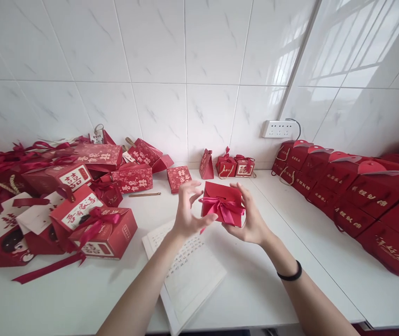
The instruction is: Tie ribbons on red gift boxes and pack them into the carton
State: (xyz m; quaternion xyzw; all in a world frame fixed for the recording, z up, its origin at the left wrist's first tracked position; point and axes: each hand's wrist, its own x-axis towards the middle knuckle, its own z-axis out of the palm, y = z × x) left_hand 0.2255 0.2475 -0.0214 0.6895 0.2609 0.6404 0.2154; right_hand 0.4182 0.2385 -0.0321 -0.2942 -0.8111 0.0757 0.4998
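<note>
A small red gift box [222,191] tied with a bright pink-red ribbon bow [224,209] is held up above the white counter, tilted so its bow side faces me. My right hand [250,217] grips its right side and lower edge, with a black band around that wrist. My left hand [190,207] is at the box's left side, fingers curved and spread apart. Its thumb tip reaches in front of the ribbon; whether it touches cannot be made out. Below the hands lies an open notebook [195,284] with handwritten lines.
Red gift boxes and ribbons [103,233] are heaped on the left. Small boxes [225,166] stand by the tiled wall. A long stacked row of red boxes [353,196] lines the right, below a white power strip [277,129]. The counter's front edge is near me.
</note>
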